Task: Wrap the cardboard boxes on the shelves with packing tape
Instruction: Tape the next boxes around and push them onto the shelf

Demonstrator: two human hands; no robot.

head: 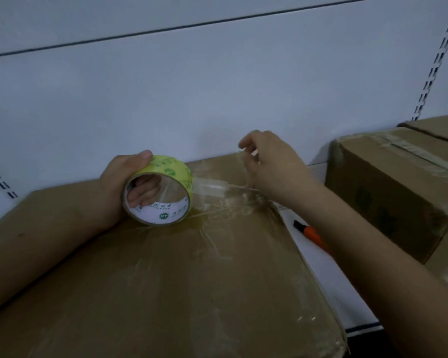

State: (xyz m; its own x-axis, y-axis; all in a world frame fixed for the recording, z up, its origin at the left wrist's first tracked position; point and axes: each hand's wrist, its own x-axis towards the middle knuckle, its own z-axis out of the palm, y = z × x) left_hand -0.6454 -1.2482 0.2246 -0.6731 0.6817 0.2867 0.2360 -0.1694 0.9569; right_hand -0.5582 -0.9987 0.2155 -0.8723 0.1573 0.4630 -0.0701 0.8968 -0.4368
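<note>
A large brown cardboard box (pixel 166 280) fills the lower middle of the head view, its top crossed by shiny clear tape. My left hand (pixel 114 184) grips a yellow-green roll of packing tape (pixel 163 192) standing on its edge on the box top, fingers through the core. A clear strip of tape (pixel 212 188) runs from the roll to the right. My right hand (pixel 272 166) pinches the far end of that strip just above the box's back right corner.
An orange and black utility knife (pixel 312 232) lies on the white shelf (pixel 329 277) between the boxes. A second taped cardboard box (pixel 388 189) stands at the right, another behind it (pixel 440 129). The white back panel (pixel 192 86) rises close behind.
</note>
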